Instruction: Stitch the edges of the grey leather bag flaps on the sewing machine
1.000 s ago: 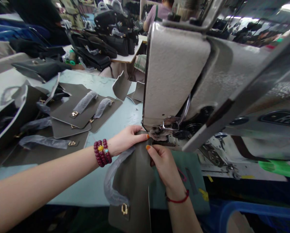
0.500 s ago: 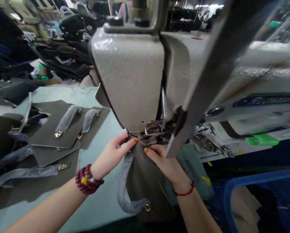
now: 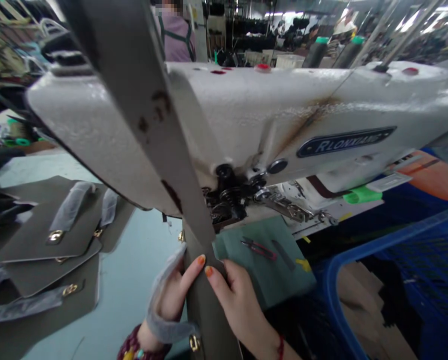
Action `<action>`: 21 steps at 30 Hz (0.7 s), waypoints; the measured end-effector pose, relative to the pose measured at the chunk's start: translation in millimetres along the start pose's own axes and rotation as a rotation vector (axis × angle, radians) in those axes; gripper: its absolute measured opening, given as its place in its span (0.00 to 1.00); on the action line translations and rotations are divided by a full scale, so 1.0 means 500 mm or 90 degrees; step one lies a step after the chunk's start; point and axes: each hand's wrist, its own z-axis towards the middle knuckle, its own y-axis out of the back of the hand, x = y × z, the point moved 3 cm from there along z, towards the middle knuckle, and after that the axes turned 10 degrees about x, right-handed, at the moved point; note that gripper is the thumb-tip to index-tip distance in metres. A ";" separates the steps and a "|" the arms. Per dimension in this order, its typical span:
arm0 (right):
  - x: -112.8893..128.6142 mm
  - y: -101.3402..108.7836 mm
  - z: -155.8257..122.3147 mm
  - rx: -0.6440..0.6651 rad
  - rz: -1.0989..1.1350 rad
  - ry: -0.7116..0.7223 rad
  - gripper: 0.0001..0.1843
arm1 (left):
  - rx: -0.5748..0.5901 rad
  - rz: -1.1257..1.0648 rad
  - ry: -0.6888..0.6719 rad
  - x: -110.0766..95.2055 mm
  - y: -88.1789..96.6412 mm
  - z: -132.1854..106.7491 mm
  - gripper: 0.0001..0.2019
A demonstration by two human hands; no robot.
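- sewing machine head (image 3: pixel 246 110), cream-painted, with a blue "RLONXIANG" badge (image 3: pixel 346 141)
- two dark thread cones (image 3: pixel 316 52) standing behind the sewing machine head
- person in a mauve top (image 3: pixel 174 35) with green straps, beyond the sewing machine head
- olive leather panels (image 3: pixel 47 225), overlapping, with gold clasps and plastic-wrapped straps, left of the sewing machine head
- pale blue worktable (image 3: pixel 141 260) below and left of it
- green mat (image 3: pixel 269 282) under it, with red-handled snips (image 3: pixel 259 248) lying on top
- blue plastic crate (image 3: pixel 331 295) below and right of it

Place: we're in a handbag sewing workshop
Signs: an industrial sewing machine (image 3: pixel 284 112), stacked bag panels (image 3: pixel 32 235), thread cones (image 3: pixel 316 52)
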 end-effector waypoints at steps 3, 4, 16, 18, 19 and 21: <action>0.015 0.003 -0.014 -0.011 -0.077 0.027 0.18 | 0.041 -0.098 0.073 -0.039 -0.004 0.006 0.20; 0.017 0.003 -0.017 -0.009 -0.084 0.029 0.17 | 0.041 -0.119 0.087 -0.045 -0.005 0.004 0.21; 0.020 0.003 -0.025 0.013 -0.080 0.023 0.24 | 0.035 -0.013 0.064 -0.055 -0.001 -0.011 0.20; 0.016 0.004 -0.024 0.017 -0.073 0.015 0.24 | 0.013 -0.014 0.075 -0.053 0.002 -0.012 0.18; 0.015 0.004 -0.022 0.019 -0.069 0.011 0.24 | 0.002 -0.013 0.081 -0.053 0.004 -0.012 0.18; 0.012 0.005 -0.018 0.022 -0.062 0.013 0.24 | -0.016 0.004 0.074 -0.055 0.007 -0.008 0.18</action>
